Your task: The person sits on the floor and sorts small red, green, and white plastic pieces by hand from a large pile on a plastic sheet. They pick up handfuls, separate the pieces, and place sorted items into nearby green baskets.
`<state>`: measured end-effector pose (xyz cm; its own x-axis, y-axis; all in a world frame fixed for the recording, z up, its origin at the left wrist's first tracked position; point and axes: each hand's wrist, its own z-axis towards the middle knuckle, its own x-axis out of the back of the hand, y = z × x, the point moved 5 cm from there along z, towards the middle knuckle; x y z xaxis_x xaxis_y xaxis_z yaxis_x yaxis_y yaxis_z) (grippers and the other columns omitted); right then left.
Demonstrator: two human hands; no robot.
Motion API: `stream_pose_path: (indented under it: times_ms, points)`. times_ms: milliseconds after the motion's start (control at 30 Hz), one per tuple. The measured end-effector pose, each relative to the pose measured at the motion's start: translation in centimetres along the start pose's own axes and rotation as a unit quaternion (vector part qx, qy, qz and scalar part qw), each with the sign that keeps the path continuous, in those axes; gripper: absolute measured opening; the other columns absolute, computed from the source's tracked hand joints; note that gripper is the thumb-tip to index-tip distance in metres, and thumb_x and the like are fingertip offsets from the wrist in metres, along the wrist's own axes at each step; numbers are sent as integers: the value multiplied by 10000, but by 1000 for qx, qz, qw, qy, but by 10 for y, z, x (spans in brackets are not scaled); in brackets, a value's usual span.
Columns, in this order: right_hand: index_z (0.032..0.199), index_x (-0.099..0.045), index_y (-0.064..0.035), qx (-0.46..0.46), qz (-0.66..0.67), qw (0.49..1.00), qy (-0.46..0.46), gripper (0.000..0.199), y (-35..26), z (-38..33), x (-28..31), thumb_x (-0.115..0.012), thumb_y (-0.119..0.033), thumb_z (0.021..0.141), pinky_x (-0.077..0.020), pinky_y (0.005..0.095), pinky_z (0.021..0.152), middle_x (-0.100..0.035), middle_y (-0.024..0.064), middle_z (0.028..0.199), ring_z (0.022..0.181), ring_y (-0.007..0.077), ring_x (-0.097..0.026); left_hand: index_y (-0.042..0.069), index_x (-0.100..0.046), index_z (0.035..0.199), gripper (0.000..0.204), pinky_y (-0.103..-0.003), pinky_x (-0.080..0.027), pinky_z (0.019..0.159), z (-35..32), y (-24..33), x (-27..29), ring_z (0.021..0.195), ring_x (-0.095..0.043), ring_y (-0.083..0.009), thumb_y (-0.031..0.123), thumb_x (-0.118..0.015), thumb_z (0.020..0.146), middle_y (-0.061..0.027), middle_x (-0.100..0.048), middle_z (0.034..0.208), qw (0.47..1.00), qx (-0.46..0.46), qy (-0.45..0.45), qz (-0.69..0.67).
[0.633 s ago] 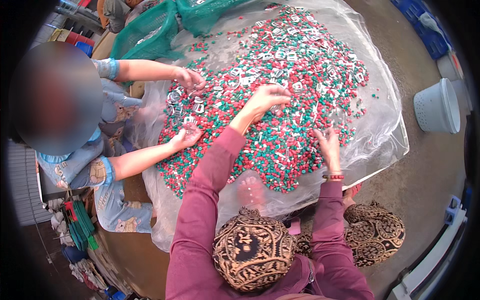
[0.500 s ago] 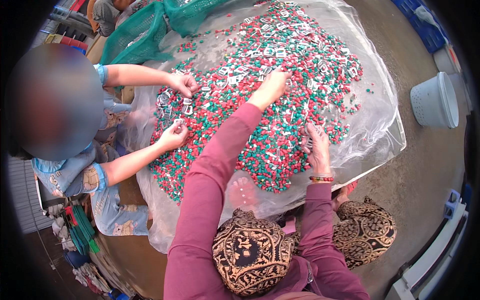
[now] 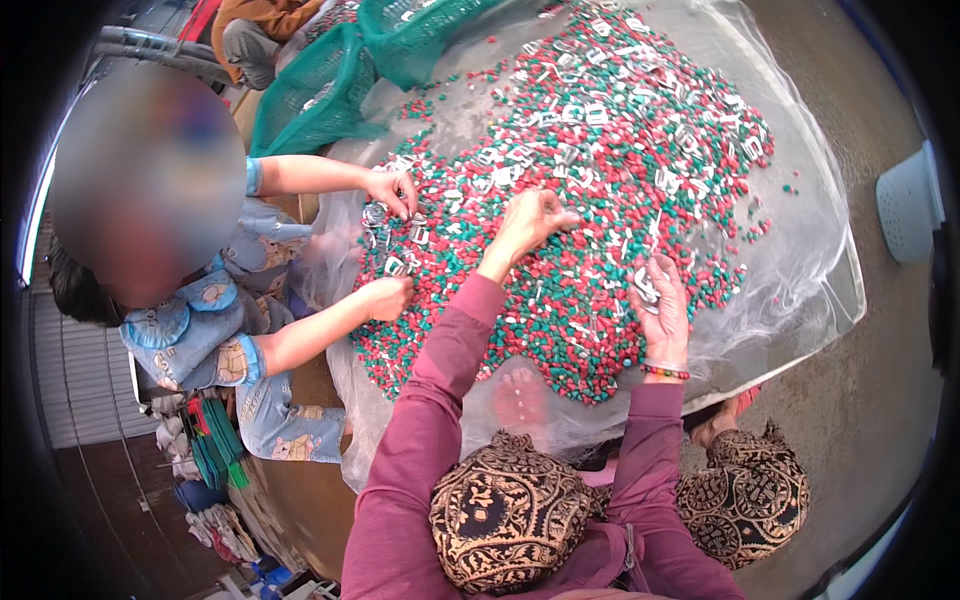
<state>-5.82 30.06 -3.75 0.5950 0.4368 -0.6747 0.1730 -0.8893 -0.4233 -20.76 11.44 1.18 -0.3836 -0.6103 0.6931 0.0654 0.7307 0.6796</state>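
left hand [image 3: 535, 222]: curled, digging into red and green bead pile [image 3: 600, 250]
right hand [image 3: 662, 305]: clutching small silver clips [image 3: 645, 285]
co-worker's hands [image 3: 392, 190]: sorting alongside

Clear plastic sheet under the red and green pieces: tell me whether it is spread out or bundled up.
Spread out. The clear plastic sheet lies open and wrinkled on the ground, the red and green pieces heaped loosely across it.

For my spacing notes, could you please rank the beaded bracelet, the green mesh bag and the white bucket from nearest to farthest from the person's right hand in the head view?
From the right hand:
1. Beaded bracelet, on its own wrist just below.
2. White bucket, at the right edge on the floor.
3. Green mesh bag, far upper left.
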Motion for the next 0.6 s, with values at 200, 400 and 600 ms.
stream_pose_path:
  times_ms: [200,400,600]
  points:
    - [1197,-510,-50,-60,70,988,-126,349,-1,-8,-24,-585,-208,894,-584,403,722,-621,126,1020,905,269,-642,54,-586,899,216,-212,-412,412,-22,9,3,558,-525,-64,265,-627,877,-13,-599,749,867,50,-129,-479]
    - [1380,-323,-73,-107,157,950,-247,708,26,-34,-41,-422,110,703,-279,661,1015,-378,163,1386,1312,410,-299,70,-540,996,142,-268,-549,515,-57,16,9,739,-640,-139,158,-586,895,-47,-625,909,771,26,-133,-623]
    - [1298,-435,-101,-218,134,948,-190,455,67,-46,-46,-488,-312,897,-232,730,979,-526,156,1253,1124,379,-532,42,-520,1108,334,-339,-497,762,-103,47,6,853,-606,-245,53,-537,775,-130,-580,923,977,-94,-29,-191]
